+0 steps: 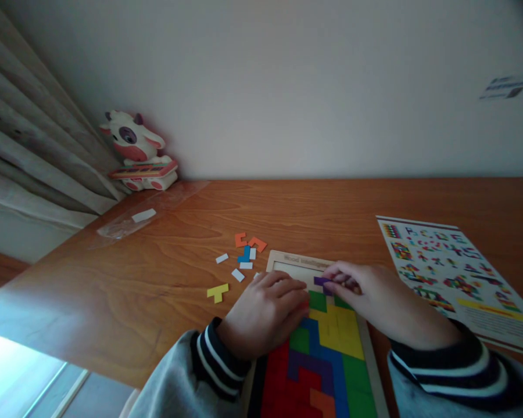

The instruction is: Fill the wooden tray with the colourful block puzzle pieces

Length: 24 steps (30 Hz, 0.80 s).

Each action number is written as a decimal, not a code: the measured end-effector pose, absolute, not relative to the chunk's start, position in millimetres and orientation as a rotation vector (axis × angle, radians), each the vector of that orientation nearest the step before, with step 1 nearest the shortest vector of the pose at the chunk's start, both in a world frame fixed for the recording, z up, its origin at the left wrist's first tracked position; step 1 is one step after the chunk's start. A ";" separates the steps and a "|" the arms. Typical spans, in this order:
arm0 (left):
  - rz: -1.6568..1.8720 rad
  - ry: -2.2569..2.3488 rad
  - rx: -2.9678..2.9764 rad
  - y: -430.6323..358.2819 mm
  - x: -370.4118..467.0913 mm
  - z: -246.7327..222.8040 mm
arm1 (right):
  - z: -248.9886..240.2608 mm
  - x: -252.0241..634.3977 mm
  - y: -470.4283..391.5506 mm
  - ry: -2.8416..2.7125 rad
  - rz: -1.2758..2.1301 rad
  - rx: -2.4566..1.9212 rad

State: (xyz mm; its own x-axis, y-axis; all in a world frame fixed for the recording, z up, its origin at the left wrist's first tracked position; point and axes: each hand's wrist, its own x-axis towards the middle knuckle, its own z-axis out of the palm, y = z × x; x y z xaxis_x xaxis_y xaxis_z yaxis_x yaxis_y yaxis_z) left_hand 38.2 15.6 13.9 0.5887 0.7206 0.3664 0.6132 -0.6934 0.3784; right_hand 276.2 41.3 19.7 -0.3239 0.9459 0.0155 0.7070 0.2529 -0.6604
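A wooden puzzle board (281, 256) lies in front of me, filled in its lower part with red, blue, green, yellow, purple and orange pieces. Its upper end shows a bare pale strip. My right hand (353, 283) pinches a purple puzzle piece (320, 281) between thumb and fingers over that upper part, just above a green piece (317, 301). My left hand (272, 307) lies over the board's left side, fingers stretched out and slightly bent, holding nothing visible. It hides the pieces beneath it.
Left of the board lie a yellow T-shaped piece (218, 291), a blue piece (244, 255), orange pieces (257, 243) and several small white pieces (237, 275). A printed pattern sheet (453, 273) is at right. A cow toy (139, 154) and clear plastic wrapping (122, 227) sit back left.
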 end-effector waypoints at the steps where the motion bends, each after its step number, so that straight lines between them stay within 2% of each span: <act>1: 0.690 1.028 2.646 14.5 39.4 13.0 | 17.3 274.7 40.8 -2.144 0.760 -1.524; 7: 0.558 0.833 2.698 10.2 45.5 13.7 | 8.0 270.4 39.7 -2.278 0.531 -1.565; 15: 0.559 0.828 2.689 11.0 44.8 12.7 | 3.6 275.7 40.5 -2.259 0.554 -1.582; 24: 0.582 0.813 2.733 10.9 44.6 9.8 | 10.3 273.9 38.3 -2.333 0.421 -1.582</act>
State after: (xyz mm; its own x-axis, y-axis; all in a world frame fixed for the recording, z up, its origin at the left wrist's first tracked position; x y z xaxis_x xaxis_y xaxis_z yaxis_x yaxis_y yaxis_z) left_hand 44.6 10.9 9.8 0.7668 0.5639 0.3068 0.4721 -0.8192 0.3258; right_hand 273.9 38.3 10.3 -0.3548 0.9320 0.0746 0.8471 0.3542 -0.3962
